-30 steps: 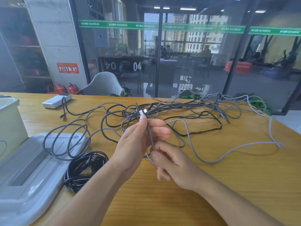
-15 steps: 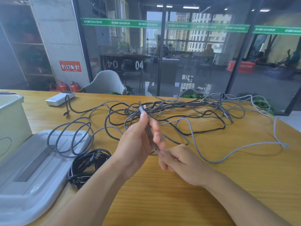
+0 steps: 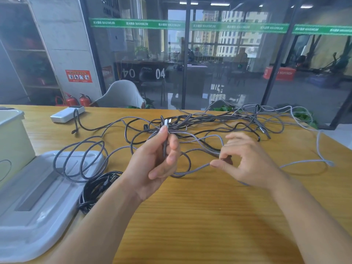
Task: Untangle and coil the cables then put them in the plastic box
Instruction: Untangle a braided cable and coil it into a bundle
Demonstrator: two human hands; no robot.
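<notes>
While the left hand [image 3: 158, 159] pinches the plug end of a braided grey cable [image 3: 192, 169] between thumb and fingers, metal connector [image 3: 166, 123] poking up above the thumb, the right hand [image 3: 245, 159] pinches the same cable a bit further along with thumb and index finger, the other fingers fanned out loose. Between the two hands the cable droops in a loop onto the wooden table [image 3: 209, 216].

Using the left hand as the landmark: right behind it, and spreading off to the right along the far edge of the table, sits the big tangle of cables [image 3: 219, 122], grey and black strands all crossing each other, so still pretty much a mess. Left of the hand a few grey loops lie over the grey plastic lid [image 3: 38, 206], and a coiled black cable [image 3: 97, 187] sits just beside the left forearm, touching the lid's edge. Further left is the pale plastic box [image 3: 11, 140], only partly in view. Far behind and left of the hand there's a white power bank [image 3: 66, 114] with a short dark cable hanging off it.
</notes>
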